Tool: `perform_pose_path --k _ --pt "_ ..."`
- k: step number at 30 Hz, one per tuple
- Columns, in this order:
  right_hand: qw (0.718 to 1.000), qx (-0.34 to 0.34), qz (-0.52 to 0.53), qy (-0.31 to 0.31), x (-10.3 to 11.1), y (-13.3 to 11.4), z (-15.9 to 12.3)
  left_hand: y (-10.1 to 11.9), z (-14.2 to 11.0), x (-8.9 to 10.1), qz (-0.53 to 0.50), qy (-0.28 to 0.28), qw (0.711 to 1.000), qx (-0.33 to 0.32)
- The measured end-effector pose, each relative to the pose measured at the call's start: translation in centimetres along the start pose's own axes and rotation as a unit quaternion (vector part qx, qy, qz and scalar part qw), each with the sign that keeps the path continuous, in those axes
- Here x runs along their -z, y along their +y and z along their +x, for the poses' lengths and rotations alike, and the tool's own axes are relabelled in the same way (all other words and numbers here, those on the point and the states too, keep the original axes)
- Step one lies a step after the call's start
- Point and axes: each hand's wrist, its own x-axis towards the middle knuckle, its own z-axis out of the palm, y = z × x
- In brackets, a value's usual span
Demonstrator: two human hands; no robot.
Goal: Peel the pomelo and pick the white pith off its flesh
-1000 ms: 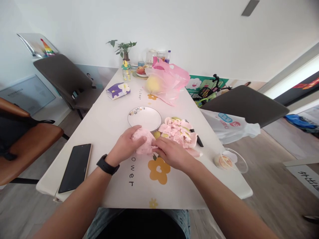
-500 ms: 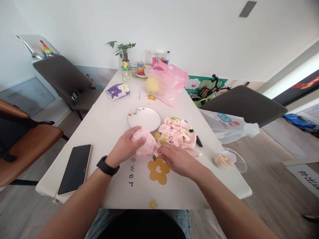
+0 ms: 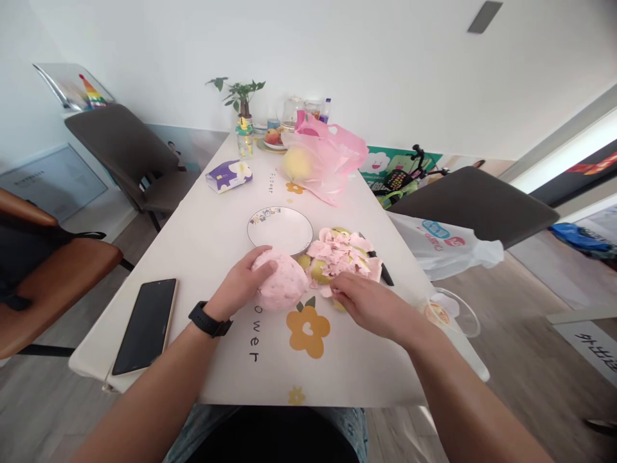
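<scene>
Pink ball gripped by the left hand, scrap pinched by the right hand

The white table carries everything, the nearer things probably grouped for easy reach. On its far half, a pink bag wraps 1 yellow fruit. A heap of pink and yellow-green peel lies just right of the ball, likely there so the right hand need not stretch. The plate sits just beyond the ball. The ball itself appears to rest on the table; the left hand grasps it, thumb on top, probably to stop it rolling. At the heap's near edge, the right hand's fingertips press together on the scrap, a light hold that seems to suit 1 small piece.
</scene>
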Motion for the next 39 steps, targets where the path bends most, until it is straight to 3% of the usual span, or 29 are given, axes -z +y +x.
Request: perform_pose_path --k 4,7,12,17,20,28,35,39 --pt "0.988 -0.061 -0.031 0.135 -0.2 2.0 0.7 -0.3 0.0 -0.1 -0.011 0.007 1.000 -0.002" --pt "0.978 -0.073 -0.068 0.184 -0.9 2.8 1.4 -0.3 0.0 -0.1 -0.015 0.011 1.000 0.003" --pt "0.963 -0.060 -0.055 0.258 -2.1 0.1 1.7 -0.2 0.0 -0.2 -0.016 0.013 1.000 0.004" --pt "0.977 0.029 0.128 0.167 -2.5 -5.2 1.8 -0.2 -0.1 -0.5 -0.009 0.031 0.999 -0.014" --pt "0.977 0.009 0.150 0.150 -2.8 -6.8 2.3 -0.2 -0.2 -0.7 -0.007 0.036 0.999 -0.012" --pt "0.975 -0.029 0.155 0.155 -3.2 -7.0 2.3 0.0 -0.5 -1.4 0.023 0.060 0.998 0.003" --pt "0.981 -0.021 0.157 0.112 -2.2 -6.6 2.9 0.1 -0.5 -1.8 0.021 0.069 0.997 0.003" --pt "0.980 0.003 0.164 0.114 -2.7 -6.5 2.9 0.2 -0.5 -1.9 0.026 0.090 0.996 0.001"
